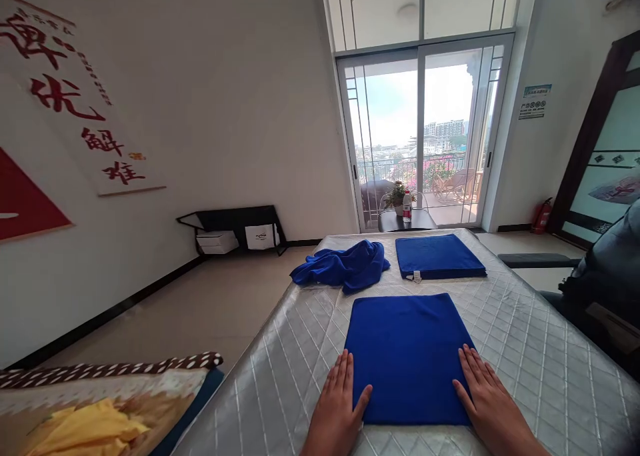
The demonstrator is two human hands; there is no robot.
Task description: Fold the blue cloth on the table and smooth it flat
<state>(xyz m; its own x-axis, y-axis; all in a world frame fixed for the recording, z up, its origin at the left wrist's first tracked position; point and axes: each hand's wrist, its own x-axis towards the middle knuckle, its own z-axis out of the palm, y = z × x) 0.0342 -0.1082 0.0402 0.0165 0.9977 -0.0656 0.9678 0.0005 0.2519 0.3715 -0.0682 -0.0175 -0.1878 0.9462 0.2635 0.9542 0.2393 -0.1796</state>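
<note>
Fingers of the left hand (336, 403) and right hand (493, 399) are extended, gripping nothing; each hand lies along one side edge of the folded blue cloth (407, 363), thumb angled inward over it, a placement that appears to keep the edges straight and the fabric flat. The cloth lies between the hands on the quilted silver surface (520, 323), which supports it evenly. Beyond it, toward the right, sits a folded blue stack (437, 255), probably set clear of the hands. Left of the stack lies a crumpled blue cloth (345, 264), loosely heaped.

A bottle (407, 208) stands beside a potted plant (397, 197) near glass doors (421, 129).
</note>
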